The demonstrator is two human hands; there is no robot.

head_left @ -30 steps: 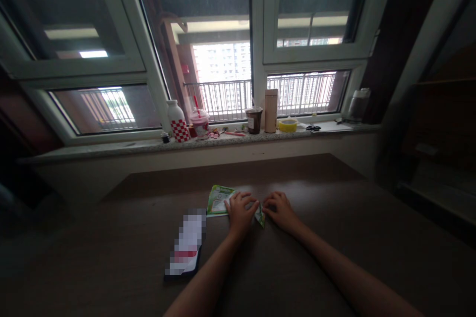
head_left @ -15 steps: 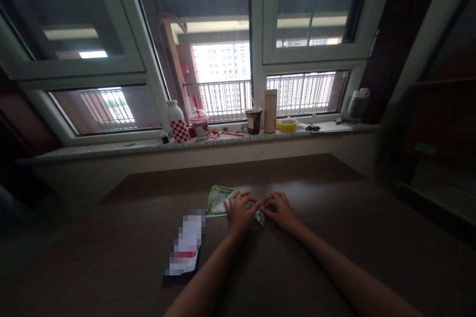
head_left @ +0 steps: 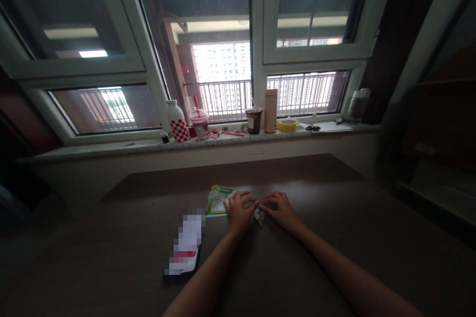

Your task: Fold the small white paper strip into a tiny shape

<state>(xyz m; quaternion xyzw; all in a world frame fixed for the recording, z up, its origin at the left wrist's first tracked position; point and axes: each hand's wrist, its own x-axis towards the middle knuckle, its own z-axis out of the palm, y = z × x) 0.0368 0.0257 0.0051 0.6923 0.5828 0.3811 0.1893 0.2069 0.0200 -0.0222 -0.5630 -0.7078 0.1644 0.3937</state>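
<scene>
My left hand (head_left: 241, 212) rests over the table beside a flat green-and-white printed sheet or packet (head_left: 216, 204), partly covering its right side. Its thumb lies close to that packet while the index finger reaches right. A small green-and-white folded piece (head_left: 259, 217) is between my two hands, its pointed lower end toward me. My right hand (head_left: 278, 209) has thumb and index finger pinched at the piece's upper right edge. The fingertips of both hands nearly meet there, and they hide the piece's top.
A phone (head_left: 184, 245) with a blurred-out screen lies left of my left forearm on the brown table (head_left: 327, 178). Along the windowsill (head_left: 148, 146) stand a checkered bottle (head_left: 178, 126), drink cups (head_left: 253, 121), a tan flask (head_left: 270, 111), yellow tape (head_left: 287, 125) and scissors (head_left: 313, 128).
My right hand's fingertips have moved slightly left, closer to my left fingertips. The small green piece has shifted a little left with them. The packet and phone stay put.
</scene>
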